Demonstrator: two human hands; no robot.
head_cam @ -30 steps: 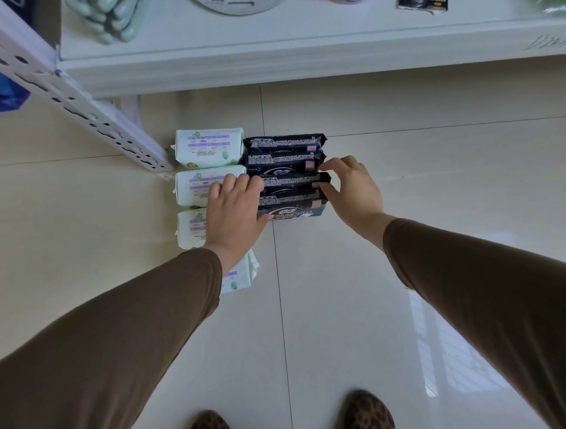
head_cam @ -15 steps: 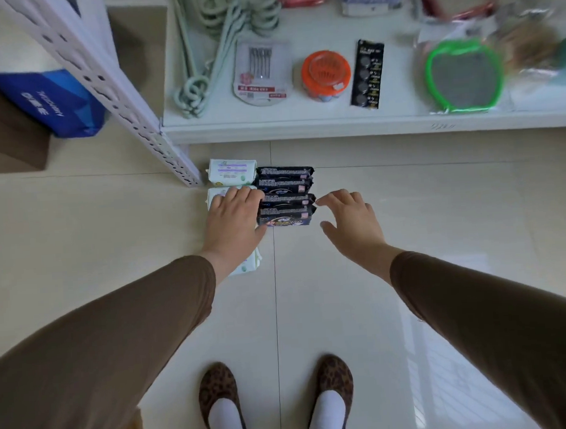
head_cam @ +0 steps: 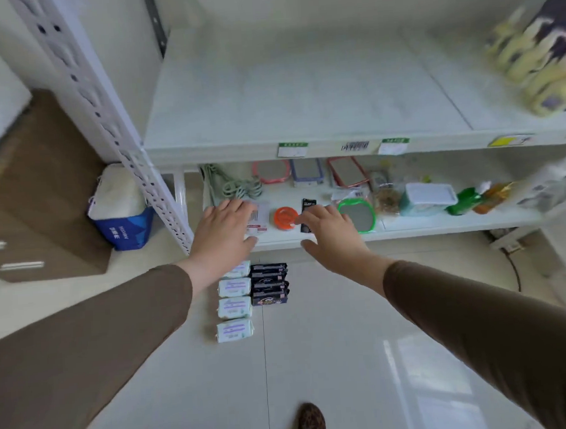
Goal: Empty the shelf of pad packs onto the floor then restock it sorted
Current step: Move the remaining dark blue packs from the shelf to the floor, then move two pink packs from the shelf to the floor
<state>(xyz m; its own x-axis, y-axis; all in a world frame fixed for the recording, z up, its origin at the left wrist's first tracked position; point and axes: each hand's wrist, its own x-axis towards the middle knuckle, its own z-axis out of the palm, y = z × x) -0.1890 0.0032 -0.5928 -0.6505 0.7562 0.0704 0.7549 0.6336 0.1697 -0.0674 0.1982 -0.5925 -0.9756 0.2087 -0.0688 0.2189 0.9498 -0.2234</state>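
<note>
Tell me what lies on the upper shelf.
The upper shelf carries only blurred yellow packs at its right end; no pad packs. Its back corners aren't clearly visible.

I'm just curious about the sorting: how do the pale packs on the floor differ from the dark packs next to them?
The pale packs are white-green with purple print; the dark packs are black with bright lettering. The pale ones lie spaced out in a longer column; the dark ones sit pressed tightly together in a shorter one. The pale column lies left of the dark one. Both lie on the floor below the shelves, touched by neither hand.
</note>
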